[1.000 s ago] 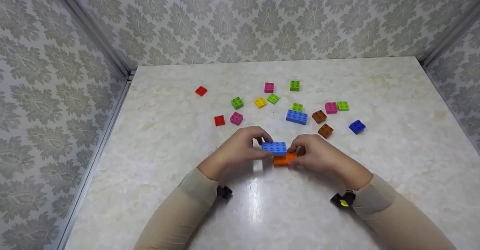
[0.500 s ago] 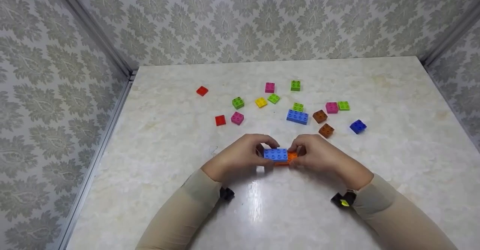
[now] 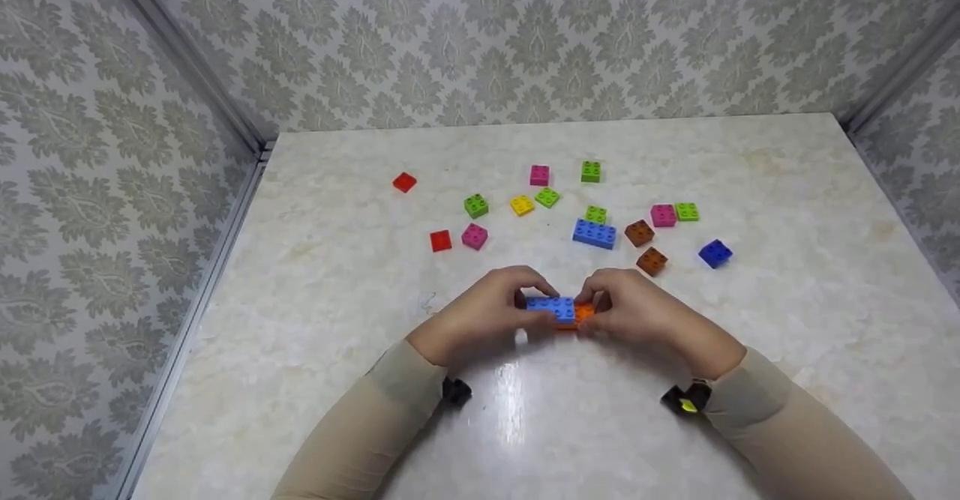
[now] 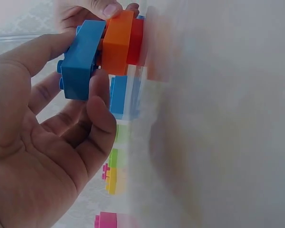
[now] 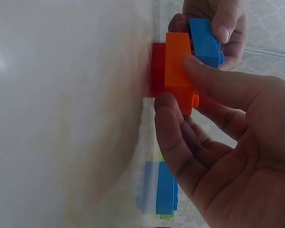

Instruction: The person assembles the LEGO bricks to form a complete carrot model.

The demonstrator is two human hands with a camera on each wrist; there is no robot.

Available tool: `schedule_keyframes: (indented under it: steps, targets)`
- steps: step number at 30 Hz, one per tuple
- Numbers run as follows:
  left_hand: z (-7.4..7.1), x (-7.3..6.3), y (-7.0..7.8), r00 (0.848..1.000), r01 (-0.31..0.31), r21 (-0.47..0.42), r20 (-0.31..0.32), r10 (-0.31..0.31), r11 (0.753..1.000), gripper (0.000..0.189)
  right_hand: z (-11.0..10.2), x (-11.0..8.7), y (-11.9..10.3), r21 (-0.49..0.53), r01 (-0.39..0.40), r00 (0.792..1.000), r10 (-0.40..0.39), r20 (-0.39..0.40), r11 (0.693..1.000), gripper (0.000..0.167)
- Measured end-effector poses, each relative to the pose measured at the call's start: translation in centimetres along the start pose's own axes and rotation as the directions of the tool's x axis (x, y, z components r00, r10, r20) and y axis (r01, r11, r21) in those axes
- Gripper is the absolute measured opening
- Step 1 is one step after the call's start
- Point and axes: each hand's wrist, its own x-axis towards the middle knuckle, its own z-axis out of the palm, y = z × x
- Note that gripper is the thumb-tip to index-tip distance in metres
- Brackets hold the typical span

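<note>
A: Quick — what step's in hand?
B: Stacking, I'd say. L hand (image 3: 484, 305) pinches a lt blue brick (image 3: 551, 308) over an orange brick (image 3: 584, 311), offset to the left, so the orange end sticks out on the right. R hand (image 3: 637, 305) has that end clamped btw thumb & fingers.
A: Seated?
B: Doesn't look it — left wrist view shows the blue tilted, w/ a gap above the orange.
A: What's under?
B: Red brick (image 5: 158, 71), right beneath the orange; on or just above the tabletop (image 3: 337, 260), can't tell.
A: Next move?
B: Prob calls for levelling the blue, lining up studs, then a firm press, R hand bracing the base.
A: Materials?
B: Hard-looking plastic, smooth flat sides, round studs. Blue's oblong, two rows of studs. Tabletop's pale, marbled, a bit glossy. Spare bricks (image 3: 640, 232), mostly squarish, lie scattered on the far side.
</note>
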Motion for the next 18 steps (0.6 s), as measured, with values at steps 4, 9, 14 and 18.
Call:
schedule_keyframes:
  steps: [4, 9, 14, 18]
  targets:
    - [0.21, 0.0, 0.04, 1.0, 0.008, -0.019, -0.014, -0.008, 1.0, 0.008, 0.02, -0.03, -0.12, 0.002, -0.004, 1.0, 0.004, -0.001, 1.0, 0.02]
    - [0.28, 0.11, 0.24, 1.0, 0.027, -0.023, -0.015, -0.027, 0.999, 0.008, 0.0, -0.09, -0.06, -0.005, 0.022, 1.0, -0.022, -0.01, 1.0, 0.02]
    - [0.26, 0.19, 0.47, 0.999, 0.051, -0.007, -0.01, -0.051, 0.999, 0.008, -0.04, -0.15, -0.02, -0.01, 0.037, 0.999, -0.037, -0.012, 0.999, 0.021]
    - [0.25, 0.12, 0.53, 0.998, 0.056, -0.026, -0.006, -0.056, 0.998, 0.008, -0.01, -0.06, -0.01, -0.008, 0.03, 1.0, -0.03, 0.001, 1.0, 0.023]
